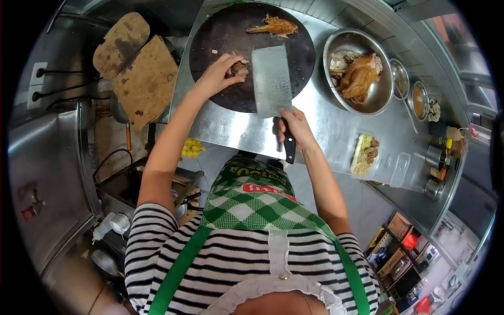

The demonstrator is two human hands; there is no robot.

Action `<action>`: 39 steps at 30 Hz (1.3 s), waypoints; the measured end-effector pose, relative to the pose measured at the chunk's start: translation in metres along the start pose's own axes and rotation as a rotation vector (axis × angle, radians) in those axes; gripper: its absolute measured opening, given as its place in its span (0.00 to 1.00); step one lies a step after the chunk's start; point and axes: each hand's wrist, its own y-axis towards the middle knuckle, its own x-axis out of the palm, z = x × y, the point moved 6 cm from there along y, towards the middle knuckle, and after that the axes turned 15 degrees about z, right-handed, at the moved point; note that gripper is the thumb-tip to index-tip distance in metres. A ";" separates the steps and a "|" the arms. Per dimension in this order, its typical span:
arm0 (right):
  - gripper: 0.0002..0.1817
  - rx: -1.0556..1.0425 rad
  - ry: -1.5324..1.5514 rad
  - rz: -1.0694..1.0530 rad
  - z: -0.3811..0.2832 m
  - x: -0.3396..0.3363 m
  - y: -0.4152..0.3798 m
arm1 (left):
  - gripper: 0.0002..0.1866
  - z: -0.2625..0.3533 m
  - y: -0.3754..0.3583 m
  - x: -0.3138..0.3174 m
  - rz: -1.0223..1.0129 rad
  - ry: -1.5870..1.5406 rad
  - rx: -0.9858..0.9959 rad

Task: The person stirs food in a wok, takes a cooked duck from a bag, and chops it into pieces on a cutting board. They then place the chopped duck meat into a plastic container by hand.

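Gripping the black handle, the right hand [295, 125] was clamped on a cleaver [271, 80] whose long axis ran from the handle near the person's body out over the round dark board [220, 31], the broad blade pointing away from the person and lying almost flat-faced to the camera. The left hand [218, 75] was closed with its fingers curled on a small piece of meat [240, 68] near the middle of the board, just beside the blade's left edge. Another piece of cooked chicken [274, 26] lay at the board's far side, well apart from both hands. The board sat on a steel surface [320, 123]. To the right stood a metal bowl [336, 44] holding a whole browned chicken [359, 76], and nearer the edge a tray [364, 154] of noodles and meat.
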 end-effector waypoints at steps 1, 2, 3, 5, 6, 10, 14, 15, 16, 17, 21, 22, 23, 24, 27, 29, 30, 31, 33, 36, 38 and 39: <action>0.11 -0.009 0.004 -0.042 0.001 0.010 0.002 | 0.29 -0.003 -0.004 0.003 0.008 -0.021 -0.036; 0.11 -0.002 -0.004 -0.063 0.004 0.018 0.004 | 0.28 -0.004 -0.008 0.005 0.047 -0.071 -0.041; 0.10 0.008 -0.008 -0.086 0.007 0.025 0.005 | 0.27 -0.005 -0.011 0.006 0.086 -0.120 -0.045; 0.09 0.005 0.050 -0.120 0.012 0.035 0.007 | 0.24 0.002 -0.014 0.006 0.141 -0.174 -0.087; 0.09 0.036 0.086 -0.120 0.017 0.034 0.005 | 0.25 0.000 -0.017 0.007 0.169 -0.160 -0.079; 0.11 0.017 0.091 -0.129 0.026 -0.002 -0.018 | 0.26 0.051 -0.028 0.015 0.241 -0.085 0.047; 0.11 -0.058 0.199 -0.098 0.033 -0.082 -0.082 | 0.30 0.143 -0.042 0.066 0.133 -0.073 0.100; 0.11 -0.043 0.197 -0.030 0.038 -0.108 -0.101 | 0.30 0.171 -0.045 0.084 0.131 -0.120 0.166; 0.10 -0.021 0.189 0.021 0.046 -0.132 -0.123 | 0.29 0.193 -0.055 0.105 0.000 -0.121 0.086; 0.10 -0.010 0.218 0.090 0.059 -0.158 -0.141 | 0.29 0.215 -0.062 0.130 -0.037 -0.187 0.097; 0.09 0.006 0.290 0.349 0.102 -0.251 -0.211 | 0.27 0.288 -0.094 0.236 -0.148 -0.350 0.217; 0.09 0.023 0.323 0.410 0.115 -0.270 -0.221 | 0.26 0.302 -0.102 0.264 -0.167 -0.395 0.225; 0.09 0.014 0.353 0.438 0.122 -0.286 -0.228 | 0.26 0.315 -0.107 0.286 -0.176 -0.418 0.242; 0.08 0.004 0.381 0.466 0.129 -0.300 -0.234 | 0.25 0.329 -0.112 0.303 -0.182 -0.442 0.258; 0.08 0.002 0.373 0.503 0.132 -0.334 -0.238 | 0.22 0.350 -0.114 0.339 -0.143 -0.411 0.265; 0.09 0.005 0.374 0.515 0.132 -0.349 -0.241 | 0.20 0.350 -0.115 0.354 -0.126 -0.407 0.207; 0.09 -0.009 0.383 0.517 0.135 -0.356 -0.242 | 0.20 0.349 -0.114 0.359 -0.099 -0.366 0.218; 0.09 -0.005 0.369 0.536 0.138 -0.363 -0.245 | 0.19 0.347 -0.113 0.363 -0.072 -0.327 0.226; 0.08 -0.010 0.356 0.546 0.141 -0.376 -0.253 | 0.18 0.348 -0.114 0.367 -0.054 -0.268 0.213; 0.08 -0.017 0.397 0.555 0.142 -0.387 -0.264 | 0.17 0.348 -0.111 0.362 -0.045 -0.231 0.198; 0.08 -0.018 0.411 0.558 0.140 -0.393 -0.269 | 0.17 0.351 -0.108 0.352 0.012 -0.255 0.247; 0.08 -0.017 0.420 0.559 0.141 -0.394 -0.271 | 0.16 0.351 -0.108 0.347 0.046 -0.215 0.311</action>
